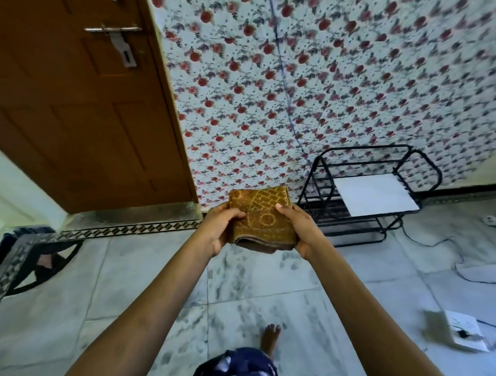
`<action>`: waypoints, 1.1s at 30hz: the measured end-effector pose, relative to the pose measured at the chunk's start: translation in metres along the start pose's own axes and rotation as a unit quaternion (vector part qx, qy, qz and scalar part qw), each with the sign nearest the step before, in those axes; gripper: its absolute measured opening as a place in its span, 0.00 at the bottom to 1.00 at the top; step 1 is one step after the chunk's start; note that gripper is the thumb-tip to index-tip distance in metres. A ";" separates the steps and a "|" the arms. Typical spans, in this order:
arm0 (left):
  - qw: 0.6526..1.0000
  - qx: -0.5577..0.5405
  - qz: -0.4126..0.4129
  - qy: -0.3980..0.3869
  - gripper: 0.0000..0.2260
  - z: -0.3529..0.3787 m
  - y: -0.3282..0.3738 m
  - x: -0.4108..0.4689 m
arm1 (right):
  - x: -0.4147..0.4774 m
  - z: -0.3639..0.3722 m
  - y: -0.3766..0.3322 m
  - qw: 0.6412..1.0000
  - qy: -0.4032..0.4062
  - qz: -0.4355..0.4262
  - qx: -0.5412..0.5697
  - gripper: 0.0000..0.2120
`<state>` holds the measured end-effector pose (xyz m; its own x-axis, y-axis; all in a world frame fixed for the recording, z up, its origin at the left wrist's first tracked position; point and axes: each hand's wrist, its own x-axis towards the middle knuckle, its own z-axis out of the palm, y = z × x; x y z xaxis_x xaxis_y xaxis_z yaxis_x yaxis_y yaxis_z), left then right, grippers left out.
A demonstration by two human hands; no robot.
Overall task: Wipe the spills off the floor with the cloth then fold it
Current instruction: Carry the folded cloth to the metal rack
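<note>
So that the folds stay neat, the left hand [219,229] and right hand [301,230] squeeze the folded cloth [261,219] from both sides, mid-frame, above the floor [125,282].

Both arms stretched out front, and the cloth [261,218] sits folded into a thick brown-gold square, left hand [219,229] gripping one side, right hand [301,230] the other, thumbs on top. Below it, marble floor [125,282] and a bare foot [269,339]. Behind: black rack [320,173] against floral wall [329,78], brown door [75,97] to the left.
</note>
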<state>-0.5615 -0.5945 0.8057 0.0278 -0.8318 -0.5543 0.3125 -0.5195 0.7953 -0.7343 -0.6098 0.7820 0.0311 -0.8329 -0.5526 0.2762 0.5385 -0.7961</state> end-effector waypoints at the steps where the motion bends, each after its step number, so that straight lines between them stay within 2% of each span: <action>1: 1.000 0.002 -0.007 -0.006 0.09 0.022 0.005 0.017 | 0.014 -0.015 -0.015 1.000 0.012 0.005 0.003 0.26; 7: 0.999 0.013 -0.030 -0.033 0.09 0.125 0.033 0.098 | 0.080 -0.085 -0.090 0.998 0.055 0.005 0.006 0.26; 11: 0.998 0.032 -0.041 -0.046 0.10 0.191 0.046 0.146 | 0.118 -0.131 -0.136 0.998 0.058 -0.001 0.016 0.15; 13: 0.997 0.039 -0.041 -0.051 0.09 0.221 0.050 0.166 | 0.137 -0.154 -0.155 0.998 0.063 0.000 0.017 0.15; 18: 0.997 0.037 -0.036 -0.051 0.17 0.309 0.042 0.228 | 0.195 -0.227 -0.201 0.998 0.064 -0.003 -0.005 0.17; 25: 0.998 0.019 -0.059 0.003 0.20 0.445 0.014 0.304 | 0.280 -0.352 -0.266 0.998 0.039 0.036 -0.045 0.11; 29: 0.997 0.023 -0.068 0.038 0.20 0.507 -0.001 0.347 | 0.336 -0.414 -0.288 0.995 0.036 0.066 -0.068 0.15; 33: 0.991 0.032 -0.101 0.076 0.18 0.537 -0.015 0.394 | 0.379 -0.452 -0.289 0.993 0.025 0.095 -0.059 0.16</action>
<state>-1.0653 -1.0197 0.7074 0.1159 -0.6735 -0.7300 0.2656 -0.6872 0.6762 -1.2369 -1.0231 0.6912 0.0230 -0.7091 -0.7048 0.1550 0.6990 -0.6982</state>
